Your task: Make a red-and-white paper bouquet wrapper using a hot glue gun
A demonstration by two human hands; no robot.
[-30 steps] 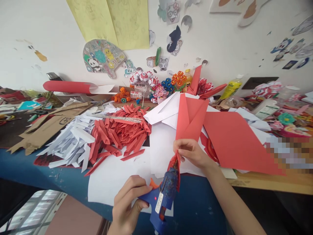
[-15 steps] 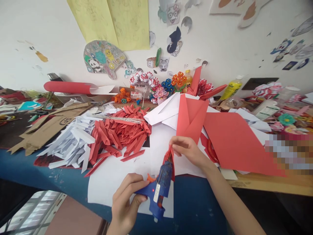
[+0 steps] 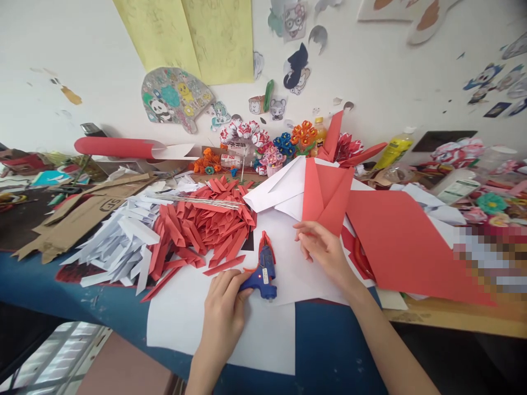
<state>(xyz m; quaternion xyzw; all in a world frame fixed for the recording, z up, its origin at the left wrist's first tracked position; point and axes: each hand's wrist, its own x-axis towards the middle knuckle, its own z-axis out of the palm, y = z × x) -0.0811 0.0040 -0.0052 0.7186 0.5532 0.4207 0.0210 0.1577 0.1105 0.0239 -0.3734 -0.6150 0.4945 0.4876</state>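
My left hand [image 3: 224, 307] grips the handle of a blue glue gun [image 3: 262, 270] that rests on a white sheet [image 3: 230, 329], nozzle pointing away from me. A small red paper piece [image 3: 265, 240] sits at the nozzle tip. To the right of the gun, my right hand [image 3: 323, 249] lies over white paper with its fingers loosely spread and nothing in them. Its fingertips are near the lower corner of a folded red sheet [image 3: 327, 192].
Heaps of folded red strips [image 3: 206, 225] and white strips [image 3: 119, 241] lie left of the gun. A large red sheet [image 3: 395, 241] covers the right. Cardboard [image 3: 78, 214], paper flowers [image 3: 272, 145], bottles [image 3: 391, 151] and a red roll [image 3: 115, 146] line the wall. The blue table edge [image 3: 329, 351] is close to me.
The glue gun came down from mid-air onto the white sheet and further from me. My right hand let go of the red piece at the nozzle and opened beside it.
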